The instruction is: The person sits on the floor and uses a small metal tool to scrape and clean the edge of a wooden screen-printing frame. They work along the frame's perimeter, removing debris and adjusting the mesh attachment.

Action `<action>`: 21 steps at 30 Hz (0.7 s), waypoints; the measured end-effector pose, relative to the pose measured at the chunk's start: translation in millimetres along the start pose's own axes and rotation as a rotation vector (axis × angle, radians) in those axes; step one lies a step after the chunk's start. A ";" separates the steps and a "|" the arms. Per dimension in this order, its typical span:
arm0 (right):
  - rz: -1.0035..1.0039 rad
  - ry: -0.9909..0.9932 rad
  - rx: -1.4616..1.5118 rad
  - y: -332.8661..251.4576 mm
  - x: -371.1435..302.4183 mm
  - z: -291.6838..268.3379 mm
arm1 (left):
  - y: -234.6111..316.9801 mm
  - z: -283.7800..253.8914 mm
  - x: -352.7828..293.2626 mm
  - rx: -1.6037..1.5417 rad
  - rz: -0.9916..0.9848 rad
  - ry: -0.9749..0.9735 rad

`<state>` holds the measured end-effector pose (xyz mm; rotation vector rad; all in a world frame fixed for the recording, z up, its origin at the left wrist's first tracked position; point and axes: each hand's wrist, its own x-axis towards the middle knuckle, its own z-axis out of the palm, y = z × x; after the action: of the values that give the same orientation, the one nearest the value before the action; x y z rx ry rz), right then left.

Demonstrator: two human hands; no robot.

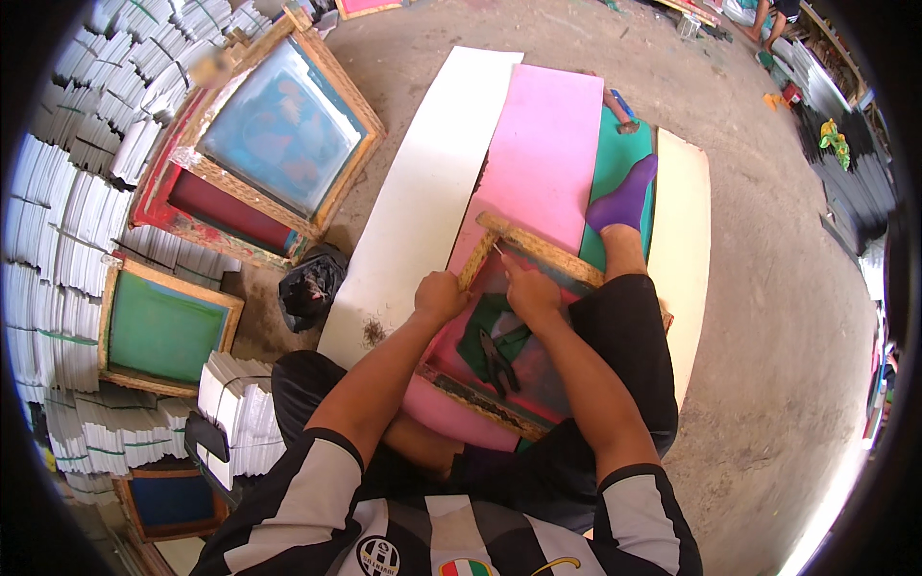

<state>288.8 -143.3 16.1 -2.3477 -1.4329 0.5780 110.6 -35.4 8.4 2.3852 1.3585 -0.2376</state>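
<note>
A wooden screen-printing frame with reddish mesh lies tilted across my legs. My left hand is closed round its left rail, below the far left corner. Near that corner my right hand is closed on a thin, pale-tipped tool, whose tip points at the wood. Its kind is too small to make out, and my fingers hide the rest. Dark-handled pliers rest on the mesh, over a crumpled green cloth.
White, pink, green and cream boards lie under me on the concrete floor. A hammer rests beyond my purple-socked foot. To the left stand more screen frames, a black plastic bag and stacked paper bundles. Another person is far right.
</note>
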 end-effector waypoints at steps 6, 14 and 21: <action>0.341 -0.243 0.787 12.8 21.2 -1.0 | 0.7 2.8 1.7 -0.018 -0.019 -0.012; -0.011 0.015 0.216 22.2 16.8 -24.6 | -4.4 5.9 2.1 -0.013 0.026 0.014; 0.008 -0.038 0.103 13.4 13.8 -35.2 | 1.0 1.5 0.7 -0.038 0.003 0.002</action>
<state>322.2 -139.2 37.8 -2.2752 -1.3760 0.6859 111.9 -36.0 7.1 2.3564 1.3484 -0.2067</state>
